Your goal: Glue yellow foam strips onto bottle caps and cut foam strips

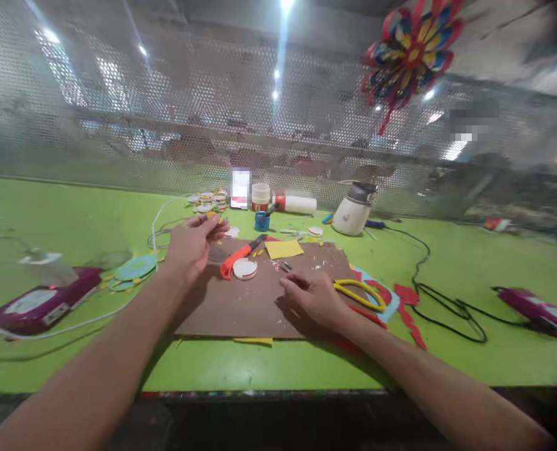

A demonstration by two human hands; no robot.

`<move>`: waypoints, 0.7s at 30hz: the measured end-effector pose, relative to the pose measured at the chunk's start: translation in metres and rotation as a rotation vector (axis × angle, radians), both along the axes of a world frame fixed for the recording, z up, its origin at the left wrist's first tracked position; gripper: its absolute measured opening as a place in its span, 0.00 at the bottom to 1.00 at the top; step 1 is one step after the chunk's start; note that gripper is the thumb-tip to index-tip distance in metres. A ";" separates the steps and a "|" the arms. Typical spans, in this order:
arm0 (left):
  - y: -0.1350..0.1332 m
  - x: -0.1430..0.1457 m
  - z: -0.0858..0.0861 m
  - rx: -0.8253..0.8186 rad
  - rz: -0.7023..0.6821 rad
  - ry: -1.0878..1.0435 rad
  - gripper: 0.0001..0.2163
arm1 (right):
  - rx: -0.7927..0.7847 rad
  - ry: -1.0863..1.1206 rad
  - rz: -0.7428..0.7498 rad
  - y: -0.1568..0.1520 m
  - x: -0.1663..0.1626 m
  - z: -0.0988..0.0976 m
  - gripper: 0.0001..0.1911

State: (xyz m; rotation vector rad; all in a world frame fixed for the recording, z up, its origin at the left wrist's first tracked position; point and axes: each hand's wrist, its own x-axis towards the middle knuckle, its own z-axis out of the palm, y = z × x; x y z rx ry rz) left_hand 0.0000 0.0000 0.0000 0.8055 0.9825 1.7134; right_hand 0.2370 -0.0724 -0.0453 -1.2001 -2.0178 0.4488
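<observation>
Head view: the left hand [191, 245], lifted over the far left corner of a brown board [254, 307], draws its grip together on what looks like a small yellow piece [211, 216]. The right hand [313, 300] lies knuckles-up near the board's right edge, fingers curled so that whether its grip pinches anything cannot be told. Between the hands lie an orange knife [240, 255] and a white disc [245, 269], with a yellow sheet [284, 249] toward the board's far edge and yellow scissors [359, 294] just beside the right hand. The piece is tiny and could slip from the grip into the scraps [316, 266] littering the board. A careless sweep of the left wrist could catch the knife, whose blade cannot be made out. A black cable [428, 294] loops across the green counter [269, 366] to the right and could snag. Both forearms run off the bottom, and the jars [260, 197] along the counter's far edge are blurred.
</observation>
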 end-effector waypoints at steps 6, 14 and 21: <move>0.002 0.001 0.003 -0.031 -0.032 -0.040 0.14 | 0.037 -0.071 -0.042 0.000 -0.004 -0.002 0.15; 0.008 -0.008 0.001 -0.062 0.006 -0.103 0.13 | 0.057 -0.320 0.040 0.004 -0.030 0.025 0.07; 0.011 -0.014 -0.001 -0.082 0.051 -0.132 0.15 | -0.036 -0.500 -0.019 0.089 -0.068 0.056 0.13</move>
